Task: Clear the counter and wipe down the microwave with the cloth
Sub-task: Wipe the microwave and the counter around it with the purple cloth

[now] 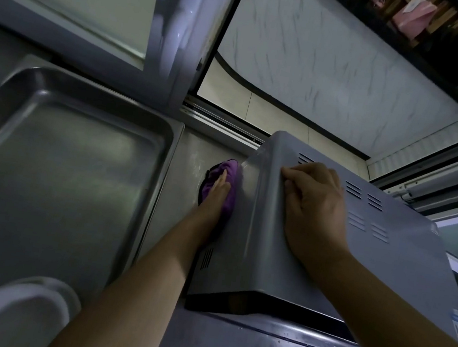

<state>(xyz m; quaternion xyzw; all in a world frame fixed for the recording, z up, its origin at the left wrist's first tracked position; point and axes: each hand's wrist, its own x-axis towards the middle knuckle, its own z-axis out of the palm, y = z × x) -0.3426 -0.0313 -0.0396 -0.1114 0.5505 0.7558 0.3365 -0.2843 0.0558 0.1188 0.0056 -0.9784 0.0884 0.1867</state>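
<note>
- The wiping step looks to be in hand: the left hand (pixel 219 191) presses the purple cloth (pixel 229 173) against the left side panel of the microwave (pixel 313 254), near its back corner and low, close to the steel worktop (pixel 192 150).
- That left grip lies flat over the cloth, fingers fairly straight, pushing more than clutching; the cloth bunches out beyond the fingertips.
- The right hand (pixel 314 204) rests on the microwave's top, fingers curled over the left top edge beside the vent slots, seemingly steadying the box.
- The microwave sits slewed on the worktop, its dark front edge toward the person.
- Beside it on the left is a steel tray (pixel 8 170), and a white plate (pixel 1 314) shows at the bottom left.
- I'd judge the next move calls for drawing the cloth along the side panel toward the front, keeping pressure on while the right hand holds the box from sliding.
- The top and front probably want wiping too.
</note>
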